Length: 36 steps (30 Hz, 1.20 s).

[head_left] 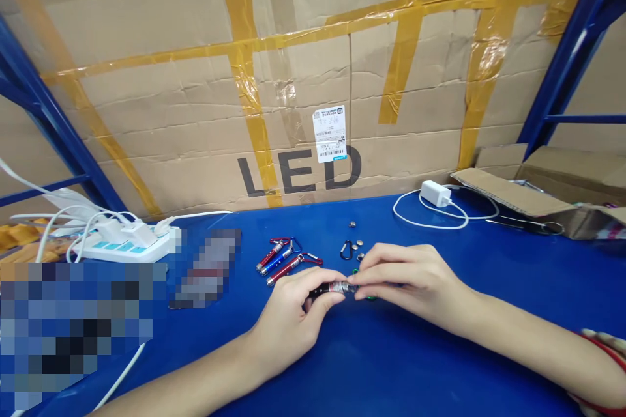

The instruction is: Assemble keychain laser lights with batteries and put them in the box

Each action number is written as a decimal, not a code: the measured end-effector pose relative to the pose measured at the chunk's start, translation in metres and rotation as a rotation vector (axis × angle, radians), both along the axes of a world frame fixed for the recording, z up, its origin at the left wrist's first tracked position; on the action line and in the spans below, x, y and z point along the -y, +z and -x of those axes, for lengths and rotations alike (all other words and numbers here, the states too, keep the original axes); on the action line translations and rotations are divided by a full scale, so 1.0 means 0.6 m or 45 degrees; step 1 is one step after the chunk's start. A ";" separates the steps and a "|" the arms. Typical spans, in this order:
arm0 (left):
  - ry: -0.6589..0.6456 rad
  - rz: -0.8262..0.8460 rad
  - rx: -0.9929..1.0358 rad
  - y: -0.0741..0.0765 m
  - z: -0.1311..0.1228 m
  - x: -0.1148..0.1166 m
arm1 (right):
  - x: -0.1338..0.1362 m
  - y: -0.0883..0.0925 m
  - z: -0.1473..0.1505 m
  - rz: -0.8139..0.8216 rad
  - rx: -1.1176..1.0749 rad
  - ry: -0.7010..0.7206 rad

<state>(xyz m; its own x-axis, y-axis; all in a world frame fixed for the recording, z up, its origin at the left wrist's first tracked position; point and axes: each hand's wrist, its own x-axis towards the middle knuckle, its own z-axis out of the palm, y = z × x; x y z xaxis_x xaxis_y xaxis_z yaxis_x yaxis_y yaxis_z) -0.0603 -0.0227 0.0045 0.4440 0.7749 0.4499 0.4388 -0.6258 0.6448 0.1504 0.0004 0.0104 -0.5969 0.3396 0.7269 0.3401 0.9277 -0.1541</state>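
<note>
A small black keychain flashlight (321,290) with a pale label is gripped by my left hand (296,313), between thumb and fingers. My right hand (415,280) pinches at the flashlight's silver end; its fingertips hide the exact contact. Behind those fingertips, a green piece (371,298) shows only in part. Just beyond my hands lie a black carabiner (347,249) and several small round metal pieces (359,243). To the left rest a red flashlight (272,253), a blue flashlight (278,262) and another red flashlight (285,269), each with a carabiner clip.
A white power strip (132,249) with plugs and cables sits at the left, near blurred-out items. A white charger (435,193) with a looped cable lies at the back right, beside scissors (540,226) and an open cardboard box (581,208). A large cardboard sheet (171,117) stands behind the blue table.
</note>
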 end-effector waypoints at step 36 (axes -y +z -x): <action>-0.326 -0.021 -0.132 -0.003 0.009 0.006 | 0.018 0.016 0.003 0.072 0.141 0.129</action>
